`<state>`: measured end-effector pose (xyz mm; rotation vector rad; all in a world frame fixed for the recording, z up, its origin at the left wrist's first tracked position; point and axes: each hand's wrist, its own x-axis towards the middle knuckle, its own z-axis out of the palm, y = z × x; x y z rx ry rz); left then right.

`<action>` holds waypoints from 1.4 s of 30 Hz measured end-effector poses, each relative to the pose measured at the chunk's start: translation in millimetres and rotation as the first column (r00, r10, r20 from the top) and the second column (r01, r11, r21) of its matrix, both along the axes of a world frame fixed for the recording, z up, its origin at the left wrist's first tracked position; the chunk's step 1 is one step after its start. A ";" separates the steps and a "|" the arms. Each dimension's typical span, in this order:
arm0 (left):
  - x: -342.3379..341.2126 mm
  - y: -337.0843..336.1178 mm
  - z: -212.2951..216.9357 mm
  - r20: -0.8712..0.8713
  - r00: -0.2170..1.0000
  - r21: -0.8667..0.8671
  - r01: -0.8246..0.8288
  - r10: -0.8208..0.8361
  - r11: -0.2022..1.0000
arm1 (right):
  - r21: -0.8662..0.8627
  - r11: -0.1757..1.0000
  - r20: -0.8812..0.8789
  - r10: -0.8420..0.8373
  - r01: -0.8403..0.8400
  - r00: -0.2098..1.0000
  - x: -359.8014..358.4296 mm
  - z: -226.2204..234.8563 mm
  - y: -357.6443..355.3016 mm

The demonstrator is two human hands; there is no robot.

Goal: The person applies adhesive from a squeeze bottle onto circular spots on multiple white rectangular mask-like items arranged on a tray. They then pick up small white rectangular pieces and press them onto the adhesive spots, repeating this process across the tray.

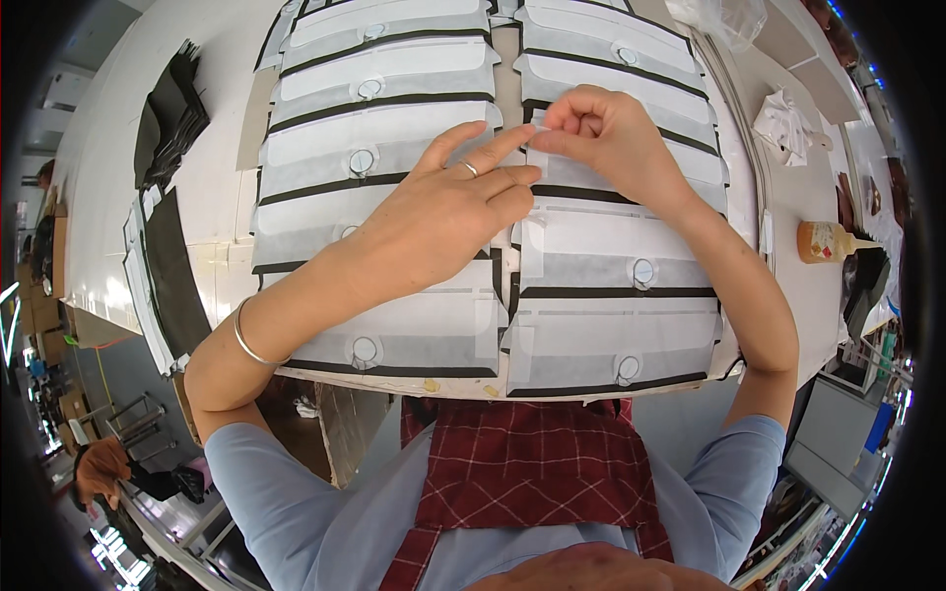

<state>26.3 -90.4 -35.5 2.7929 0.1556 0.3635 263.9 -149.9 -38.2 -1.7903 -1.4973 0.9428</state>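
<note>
Two columns of overlapping white-and-grey panels with black edges cover the table, a left column (pixel 414 315) and a right column (pixel 581 320). Most panels carry a small round disc (pixel 643 273) near the lower edge. My left hand (pixel 434 212) lies over the left column, fingers apart, its index fingertip reaching the gap between the columns. Beside that fingertip, my right hand (pixel 616 143) pinches thumb and fingers together at the left edge of a right-column panel. Whatever sits in the pinch is hidden by the fingers.
Black sheets (pixel 169 118) lie stacked at the left, with more black and white pieces (pixel 172 276) nearer me. On the right are a yellowish bottle with a pointed nozzle (pixel 823 242) and a crumpled white piece (pixel 781 123). A clear plastic bag (pixel 734 20) lies far right.
</note>
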 end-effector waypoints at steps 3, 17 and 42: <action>-0.4 -1.8 1.4 -0.017 1.000 0.003 0.001 -0.001 1.000 | 0.119 0.993 0.114 -0.010 -0.004 0.993 -4.8 5.8 -3.6; 9.6 11.4 14.6 -0.021 0.999 0.305 0.048 -0.044 0.951 | 0.346 0.850 0.471 0.209 -0.398 0.857 12.3 0.7 -19.6; 4.6 21.8 45.9 -0.087 0.994 0.477 -0.014 0.063 0.879 | 0.211 0.796 0.673 0.302 -0.567 0.675 7.5 9.0 -19.9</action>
